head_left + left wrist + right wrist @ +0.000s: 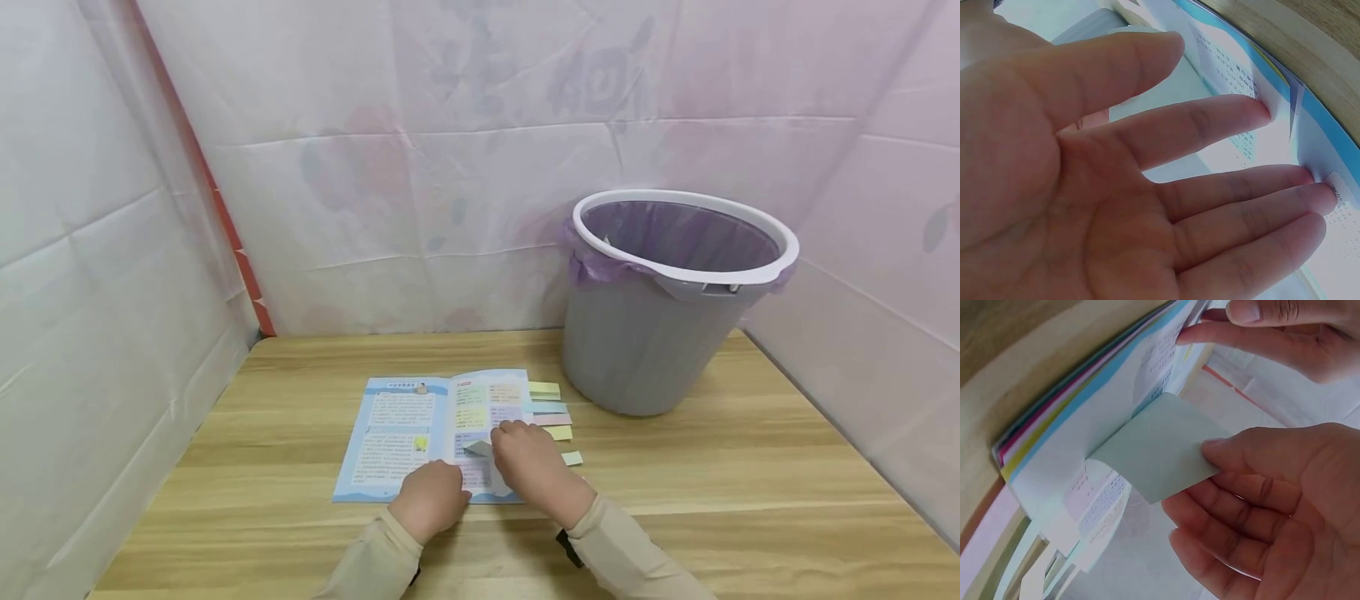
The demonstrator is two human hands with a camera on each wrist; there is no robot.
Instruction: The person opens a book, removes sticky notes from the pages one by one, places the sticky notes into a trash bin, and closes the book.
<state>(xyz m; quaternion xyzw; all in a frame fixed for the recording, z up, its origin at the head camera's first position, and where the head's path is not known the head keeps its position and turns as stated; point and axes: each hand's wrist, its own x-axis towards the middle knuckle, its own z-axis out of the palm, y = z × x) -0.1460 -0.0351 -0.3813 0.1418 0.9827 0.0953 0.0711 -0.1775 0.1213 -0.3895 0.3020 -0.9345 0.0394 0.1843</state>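
Note:
An open booklet (363, 479) with blue-edged printed pages lies flat on the wooden table. My left hand (431, 498) rests at its lower edge near the fold; in the left wrist view the fingers (1247, 109) are straight, their tips pressing the page. Over the right page, my right hand (536, 467) pinches a pale green sticky note (1154, 450) between thumb and fingers. The note is bent up from the page, with its far edge still against the paper. Several coloured sticky tabs, such as a yellow one (544, 388), stick out from the booklet's right side.
A grey trash bin (637, 350) with a white rim and a purple liner bag stands at the back right of the table (712, 500). Pale patterned sheets (322, 208) hang as walls behind and at both sides.

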